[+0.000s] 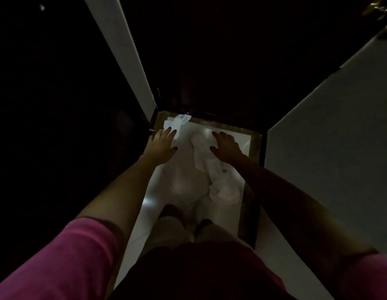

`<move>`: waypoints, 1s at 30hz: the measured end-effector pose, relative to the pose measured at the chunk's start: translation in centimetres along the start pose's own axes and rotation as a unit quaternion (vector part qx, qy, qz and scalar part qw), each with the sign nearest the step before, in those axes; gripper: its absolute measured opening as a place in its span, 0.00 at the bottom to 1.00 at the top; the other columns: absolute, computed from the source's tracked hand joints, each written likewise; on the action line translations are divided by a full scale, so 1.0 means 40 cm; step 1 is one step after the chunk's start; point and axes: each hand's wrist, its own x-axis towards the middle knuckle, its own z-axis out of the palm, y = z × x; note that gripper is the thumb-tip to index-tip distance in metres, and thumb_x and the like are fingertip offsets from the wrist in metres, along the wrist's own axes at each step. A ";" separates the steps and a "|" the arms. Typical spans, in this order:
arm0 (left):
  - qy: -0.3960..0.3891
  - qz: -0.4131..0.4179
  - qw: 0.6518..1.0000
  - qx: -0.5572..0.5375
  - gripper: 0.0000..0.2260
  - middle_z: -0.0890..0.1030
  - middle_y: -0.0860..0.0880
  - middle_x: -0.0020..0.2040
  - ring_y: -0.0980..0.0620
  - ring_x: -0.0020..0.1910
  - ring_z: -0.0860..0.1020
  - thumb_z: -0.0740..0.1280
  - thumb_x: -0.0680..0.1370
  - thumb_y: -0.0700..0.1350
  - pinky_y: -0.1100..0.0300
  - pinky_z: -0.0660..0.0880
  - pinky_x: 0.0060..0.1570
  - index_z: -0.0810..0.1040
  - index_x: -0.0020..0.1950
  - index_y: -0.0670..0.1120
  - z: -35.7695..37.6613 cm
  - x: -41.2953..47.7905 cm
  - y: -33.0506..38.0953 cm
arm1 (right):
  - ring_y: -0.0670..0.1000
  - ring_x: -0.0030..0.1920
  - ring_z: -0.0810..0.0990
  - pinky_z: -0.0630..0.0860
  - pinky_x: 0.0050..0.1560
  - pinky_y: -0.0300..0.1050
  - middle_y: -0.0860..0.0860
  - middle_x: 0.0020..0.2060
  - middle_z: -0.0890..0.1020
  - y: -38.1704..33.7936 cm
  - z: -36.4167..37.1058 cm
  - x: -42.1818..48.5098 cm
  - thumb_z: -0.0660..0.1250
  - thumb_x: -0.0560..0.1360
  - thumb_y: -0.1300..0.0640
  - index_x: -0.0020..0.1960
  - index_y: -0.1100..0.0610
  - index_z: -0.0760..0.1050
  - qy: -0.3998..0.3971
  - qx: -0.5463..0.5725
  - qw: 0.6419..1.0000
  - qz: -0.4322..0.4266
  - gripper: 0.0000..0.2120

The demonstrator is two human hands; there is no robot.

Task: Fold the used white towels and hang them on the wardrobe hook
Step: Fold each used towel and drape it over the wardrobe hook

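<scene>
The scene is dim. A crumpled white towel (218,180) lies on the pale floor in front of my feet. A second, smaller white towel (180,121) lies bunched near the dark doorway threshold. My left hand (163,146) is stretched forward above the floor with its fingers spread, holding nothing, just short of the smaller towel. My right hand (226,147) hovers over the upper end of the larger towel with fingers spread; whether it touches the cloth is unclear. No wardrobe hook is visible.
A white door edge (132,61) runs along the left, beside a dark opening ahead. A pale wall (331,137) closes the right side. A brass handle (376,7) shows at the top right. My feet (184,215) stand on the narrow floor strip.
</scene>
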 end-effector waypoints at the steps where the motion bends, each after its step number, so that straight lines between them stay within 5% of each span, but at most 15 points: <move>1: -0.006 -0.005 1.000 -0.002 0.30 0.56 0.46 0.78 0.44 0.77 0.52 0.61 0.80 0.54 0.40 0.55 0.72 0.53 0.78 0.47 0.002 0.028 -0.015 | 0.63 0.75 0.57 0.61 0.71 0.61 0.59 0.77 0.58 -0.004 -0.006 0.039 0.60 0.81 0.50 0.79 0.54 0.52 -0.009 0.001 1.000 -0.005 0.30; 9: -0.045 -0.008 0.999 -0.011 0.31 0.55 0.45 0.78 0.43 0.76 0.53 0.60 0.81 0.52 0.44 0.56 0.72 0.50 0.79 0.46 0.106 0.376 -0.216 | 0.62 0.75 0.55 0.61 0.71 0.61 0.57 0.77 0.55 -0.029 0.078 0.484 0.61 0.81 0.50 0.79 0.51 0.52 -0.057 -0.024 0.997 -0.051 0.30; 13: -0.018 0.014 1.000 -0.003 0.32 0.57 0.44 0.77 0.43 0.75 0.56 0.62 0.80 0.50 0.45 0.62 0.69 0.51 0.79 0.46 0.261 0.622 -0.353 | 0.60 0.76 0.56 0.62 0.71 0.58 0.55 0.78 0.56 -0.019 0.232 0.786 0.62 0.80 0.51 0.78 0.51 0.55 -0.050 -0.064 0.992 -0.093 0.30; 17: -0.002 0.031 0.999 -0.004 0.33 0.49 0.42 0.79 0.43 0.78 0.48 0.62 0.80 0.51 0.46 0.58 0.72 0.49 0.79 0.46 0.487 0.869 -0.483 | 0.58 0.75 0.57 0.64 0.70 0.56 0.54 0.77 0.57 0.036 0.462 1.056 0.61 0.80 0.52 0.78 0.51 0.56 -0.026 -0.102 0.987 -0.123 0.29; 26: 0.015 0.073 0.996 0.050 0.30 0.63 0.46 0.75 0.43 0.72 0.64 0.63 0.78 0.58 0.48 0.56 0.70 0.59 0.76 0.48 1.064 1.182 -0.716 | 0.59 0.77 0.53 0.59 0.73 0.58 0.54 0.78 0.55 0.165 0.993 1.509 0.63 0.80 0.47 0.78 0.46 0.55 -0.051 -0.129 0.979 -0.151 0.30; 30: 0.066 0.075 0.995 -0.030 0.26 0.72 0.42 0.69 0.42 0.66 0.71 0.66 0.78 0.54 0.51 0.61 0.67 0.69 0.71 0.42 1.246 1.235 -0.745 | 0.58 0.76 0.55 0.61 0.72 0.54 0.54 0.78 0.57 0.186 1.164 1.621 0.64 0.79 0.48 0.77 0.46 0.58 -0.031 -0.132 0.976 -0.172 0.29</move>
